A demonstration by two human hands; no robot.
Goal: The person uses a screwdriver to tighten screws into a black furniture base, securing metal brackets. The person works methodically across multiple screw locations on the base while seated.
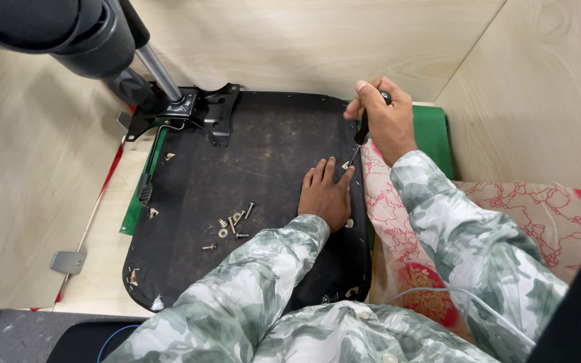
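A black chair seat (237, 168) lies upside down in front of me on a wooden surface. My left hand (326, 193) presses flat on it near its right edge, fingers spread. My right hand (384, 117) grips the black handle of a screwdriver (360, 138), whose tip meets a small metal fitting (346, 164) at the seat's right edge, just past my left fingertips. Several loose screws and washers (231, 226) lie on the seat to the left of my left hand.
A black metal mounting plate with a chrome gas cylinder (189, 107) sits at the seat's far left corner. A green mat (435, 128) and a red-patterned cloth (398, 228) lie to the right. Wooden panels (546, 87) wall in the area. A grey metal bracket (68, 261) lies at left.
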